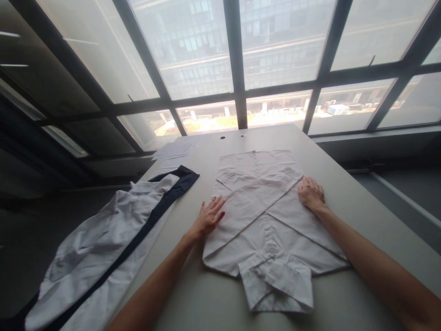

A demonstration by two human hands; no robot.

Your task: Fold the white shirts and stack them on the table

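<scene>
A white long-sleeved shirt (pixel 241 230) lies flat on the table. Its collar points towards me and its sleeves are folded across each other over the body. My left hand (pixel 208 217) rests on the shirt's left edge, fingers spread and fingertips on the cloth. At the right edge, beside the end of a folded sleeve, lies my right hand (pixel 311 192), with its fingers close together and slightly bent. Neither hand visibly grips the cloth.
The pale table (pixel 344 216) reaches towards large windows (pixel 275 41). Along its left side lies a heap of white garments (pixel 99 234) with dark navy cloth (pixel 182 179), hanging over the edge. White sheets (pixel 174 154) lie at the far left corner, and a cable hole (pixel 222 137) is near the back.
</scene>
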